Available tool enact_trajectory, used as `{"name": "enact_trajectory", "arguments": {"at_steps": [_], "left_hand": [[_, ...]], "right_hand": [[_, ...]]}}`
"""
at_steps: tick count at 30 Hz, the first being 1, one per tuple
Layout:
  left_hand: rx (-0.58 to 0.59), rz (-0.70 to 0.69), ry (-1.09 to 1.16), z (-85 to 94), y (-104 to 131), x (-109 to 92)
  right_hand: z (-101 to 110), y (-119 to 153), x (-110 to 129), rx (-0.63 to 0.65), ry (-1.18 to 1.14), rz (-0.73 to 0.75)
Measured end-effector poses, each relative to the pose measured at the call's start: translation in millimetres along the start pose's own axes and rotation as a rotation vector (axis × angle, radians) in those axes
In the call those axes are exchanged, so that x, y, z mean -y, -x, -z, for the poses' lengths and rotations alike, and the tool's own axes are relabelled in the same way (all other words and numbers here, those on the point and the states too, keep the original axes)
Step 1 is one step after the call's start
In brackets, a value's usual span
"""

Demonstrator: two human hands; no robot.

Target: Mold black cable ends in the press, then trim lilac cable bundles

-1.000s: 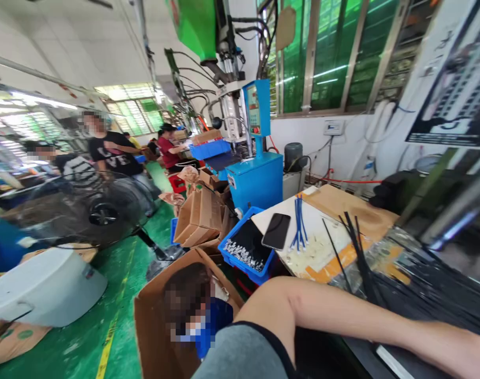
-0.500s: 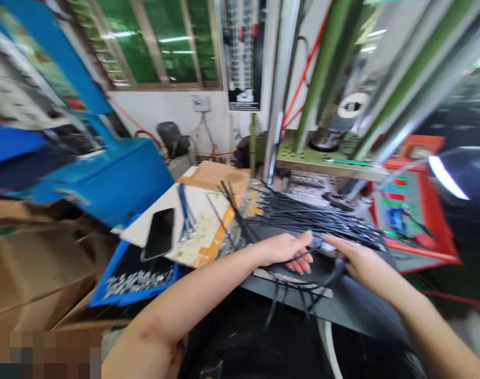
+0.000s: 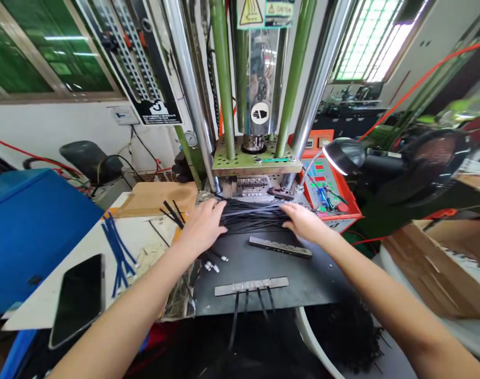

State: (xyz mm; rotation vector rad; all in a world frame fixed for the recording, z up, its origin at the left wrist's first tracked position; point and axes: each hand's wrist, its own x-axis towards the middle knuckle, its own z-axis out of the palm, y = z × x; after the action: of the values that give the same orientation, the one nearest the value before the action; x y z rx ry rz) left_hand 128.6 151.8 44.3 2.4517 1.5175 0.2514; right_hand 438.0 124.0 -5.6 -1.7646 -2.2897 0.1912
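Note:
A bundle of thin black cables (image 3: 251, 217) lies across the dark work surface in front of the press. My left hand (image 3: 203, 223) is cupped round its left end, thumb toward me and fingers on the far side. At the right end, my right hand (image 3: 305, 223) has its fingers and thumb round the cables in the same way. Just nearer than the bundle lies a dark metal bar with notches (image 3: 280, 247). Close to the front edge sits a slim metal strip (image 3: 251, 286), with several black cables hanging from it over the edge.
Behind the bundle stands the press, with its green plate (image 3: 259, 164) above a metal mold (image 3: 251, 184). A red control box (image 3: 334, 184) and lamp (image 3: 338, 155) are on the right. A phone (image 3: 78, 297) and blue cables (image 3: 117, 247) lie on the left board. A cardboard box (image 3: 433, 268) stands right.
The view has swung right. My hands have moved from close together near the front to the two ends of the cable bundle. The strip with cables now lies on the surface.

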Motion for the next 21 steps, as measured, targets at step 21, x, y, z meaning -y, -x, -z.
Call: {"name": "enact_trajectory", "arguments": {"at_steps": [21], "left_hand": [[0.007, 0.124, 0.045, -58.4, -142.9, 17.6]], "right_hand": [[-28.5, -130.4, -60.2, -0.177, -0.038, 0.087]]}}
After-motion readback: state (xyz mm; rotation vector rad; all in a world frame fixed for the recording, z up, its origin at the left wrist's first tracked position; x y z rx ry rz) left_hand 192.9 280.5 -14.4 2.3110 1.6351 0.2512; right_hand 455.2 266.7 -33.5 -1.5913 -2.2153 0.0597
